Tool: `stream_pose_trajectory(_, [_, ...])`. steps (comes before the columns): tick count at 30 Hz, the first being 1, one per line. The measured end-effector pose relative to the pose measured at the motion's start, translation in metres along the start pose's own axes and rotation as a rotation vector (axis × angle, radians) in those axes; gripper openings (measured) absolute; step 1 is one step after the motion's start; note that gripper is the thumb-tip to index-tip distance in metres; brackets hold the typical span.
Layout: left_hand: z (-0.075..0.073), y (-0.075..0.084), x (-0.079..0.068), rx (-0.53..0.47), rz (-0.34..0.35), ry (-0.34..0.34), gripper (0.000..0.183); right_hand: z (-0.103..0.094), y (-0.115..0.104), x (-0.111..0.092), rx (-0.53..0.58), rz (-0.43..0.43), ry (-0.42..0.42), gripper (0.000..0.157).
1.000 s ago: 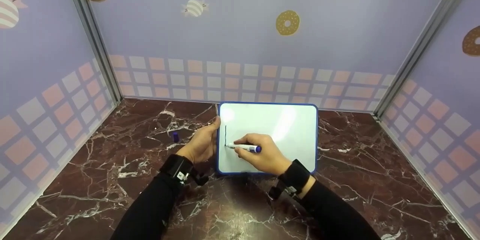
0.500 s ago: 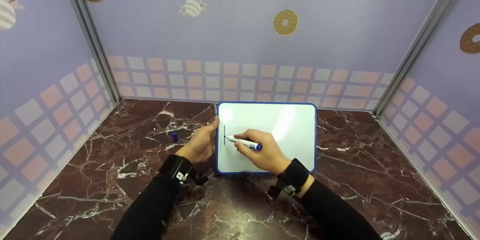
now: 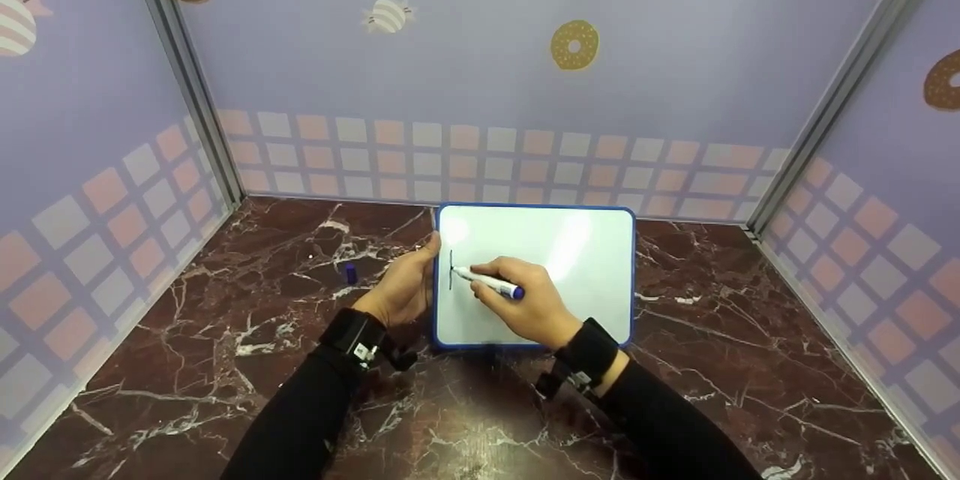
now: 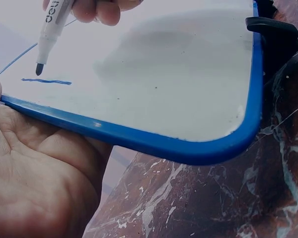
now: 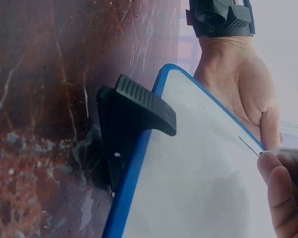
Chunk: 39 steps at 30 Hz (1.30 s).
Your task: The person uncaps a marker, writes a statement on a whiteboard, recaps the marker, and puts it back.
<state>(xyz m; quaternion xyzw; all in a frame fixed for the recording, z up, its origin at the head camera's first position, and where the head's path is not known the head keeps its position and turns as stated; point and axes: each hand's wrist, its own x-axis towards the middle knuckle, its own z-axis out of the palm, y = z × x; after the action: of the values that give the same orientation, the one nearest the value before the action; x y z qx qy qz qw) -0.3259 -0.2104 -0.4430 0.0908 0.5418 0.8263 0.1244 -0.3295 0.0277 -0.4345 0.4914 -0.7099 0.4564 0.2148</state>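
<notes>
A whiteboard (image 3: 585,300) with a blue rim leans back on the table. My left hand (image 3: 405,286) grips its left edge, the thumb at the front rim and the other fingers hidden behind. With my right hand (image 3: 529,304) I pinch a white marker (image 3: 489,283) with a blue end. Its dark tip is right at a short upright blue line (image 3: 451,281) near the board's left side. In the left wrist view, the marker (image 4: 50,29) points down at the line (image 4: 47,81), and a small gap shows between them.
A blue marker cap (image 3: 351,274) lies on the dark marbled table (image 3: 277,360), left of my left hand. A black clip-like support (image 5: 139,114) holds the board's lower edge. Patterned panels (image 3: 480,75) wall in the back and both sides.
My right hand has shifted the marker tip up from the line's lower end to about its middle. The left hand and board hold their place.
</notes>
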Motion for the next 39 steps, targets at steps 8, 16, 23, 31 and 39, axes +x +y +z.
stream_pose_trajectory(8, [0.0018,0.0003,0.0008,0.006,-0.001,-0.004,0.065,-0.0007,0.0004,-0.0015,-0.009,0.002,-0.004,0.016])
stream_pose_trajectory(16, [-0.0003,-0.001,0.0019,-0.004,0.0,-0.004,0.065,-0.0002,0.0001,-0.0008,-0.011,0.016,-0.011,0.014])
stream_pose_trajectory(23, [-0.0013,-0.0016,0.0021,0.002,0.003,-0.002,0.067,-0.0006,0.0001,0.0003,-0.024,0.016,-0.009,0.012])
stream_pose_trajectory(31, [-0.0005,-0.0013,0.0017,-0.005,0.011,0.018,0.063,-0.0042,-0.0029,0.0016,-0.028,0.042,-0.022,0.012])
stream_pose_trajectory(39, [-0.0016,-0.0027,0.002,-0.026,0.013,0.013,0.061,-0.0071,-0.0034,0.0016,-0.038,0.05,-0.028,0.012])
